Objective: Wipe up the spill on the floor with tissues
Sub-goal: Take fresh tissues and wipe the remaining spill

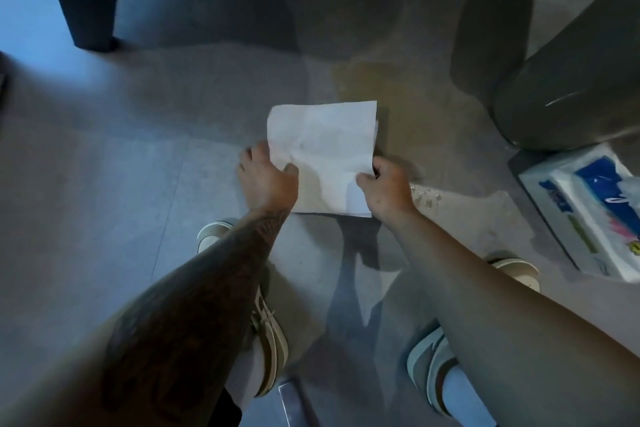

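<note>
While white square paper tissue [322, 156] is pinched at near corners by left hand [268, 180] and right hand [388, 189] fingers, yellowish liquid spill [391, 94] on grey tiled floor [138, 149] is seen ahead-right, nearer right hand.

The tissue pack [588, 215] is cut off by the right edge, its print too blurred to read. The grey bin [571, 80] and dark furniture leg [83, 0] run past the top edge. Both forearms hide most of 2 shoes.

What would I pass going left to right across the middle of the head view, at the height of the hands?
Bare floor → left hand → tissue held by both hands → right hand → water droplets → tissue pack.
</note>
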Action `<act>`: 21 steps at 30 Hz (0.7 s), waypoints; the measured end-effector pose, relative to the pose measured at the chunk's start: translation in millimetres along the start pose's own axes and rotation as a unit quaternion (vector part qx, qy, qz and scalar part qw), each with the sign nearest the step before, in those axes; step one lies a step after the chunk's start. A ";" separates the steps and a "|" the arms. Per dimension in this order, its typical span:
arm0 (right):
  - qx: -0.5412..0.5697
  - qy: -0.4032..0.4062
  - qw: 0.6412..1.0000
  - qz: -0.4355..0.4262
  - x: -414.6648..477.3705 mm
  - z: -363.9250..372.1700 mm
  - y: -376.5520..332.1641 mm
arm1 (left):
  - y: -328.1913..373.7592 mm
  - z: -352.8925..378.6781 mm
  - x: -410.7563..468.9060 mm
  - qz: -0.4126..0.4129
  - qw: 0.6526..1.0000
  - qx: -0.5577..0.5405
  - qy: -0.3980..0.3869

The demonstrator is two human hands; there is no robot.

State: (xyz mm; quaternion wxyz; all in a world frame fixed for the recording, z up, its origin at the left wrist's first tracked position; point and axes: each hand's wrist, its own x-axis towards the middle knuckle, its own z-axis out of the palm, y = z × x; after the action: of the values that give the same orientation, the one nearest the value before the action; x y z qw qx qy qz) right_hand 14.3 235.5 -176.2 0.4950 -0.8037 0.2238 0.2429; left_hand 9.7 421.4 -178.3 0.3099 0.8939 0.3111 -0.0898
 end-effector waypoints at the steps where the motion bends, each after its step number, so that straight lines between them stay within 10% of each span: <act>1: 0.000 0.000 1.000 -0.003 1.5 0.6 -0.8 | -1.5 2.6 -2.7 0.047 0.997 0.051 0.020; 8: -0.040 0.001 0.999 -0.023 -1.9 -5.0 9.2 | -13.2 28.9 -25.1 0.205 0.917 0.273 -0.207; 21: -0.050 0.071 0.996 0.012 -7.3 -43.0 44.9 | 9.9 54.3 -61.3 0.234 0.899 0.274 -0.248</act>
State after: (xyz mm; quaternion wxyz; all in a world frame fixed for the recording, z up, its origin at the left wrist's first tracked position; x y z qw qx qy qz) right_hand -11.2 179.1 -185.8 0.4344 -0.8399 0.2553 0.2019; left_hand -30.9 351.4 -194.7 0.1318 0.9393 -0.0314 -0.3153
